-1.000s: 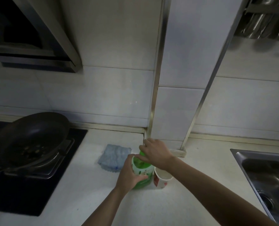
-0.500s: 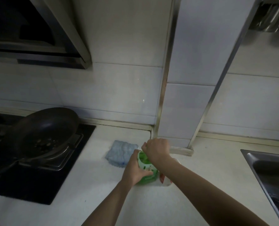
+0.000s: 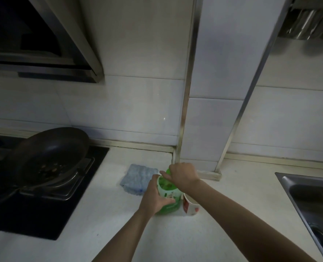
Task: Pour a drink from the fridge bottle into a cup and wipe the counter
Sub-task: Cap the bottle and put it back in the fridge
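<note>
A green bottle with a white label stands upright on the white counter. My left hand is wrapped around its body. My right hand is closed over the bottle's top, hiding the cap. Just right of the bottle, touching it, stands a white paper cup with red print; my right wrist covers part of its rim. A folded blue cloth lies flat on the counter behind and left of the bottle.
A dark frying pan rests tilted on the black hob at the left. A steel sink is at the right edge. A tiled pillar stands just behind the bottle. A range hood hangs at the upper left.
The camera has shifted a little, so the scene sits further right in the frame. Both hands stay on the bottle, the right one still over its top.
</note>
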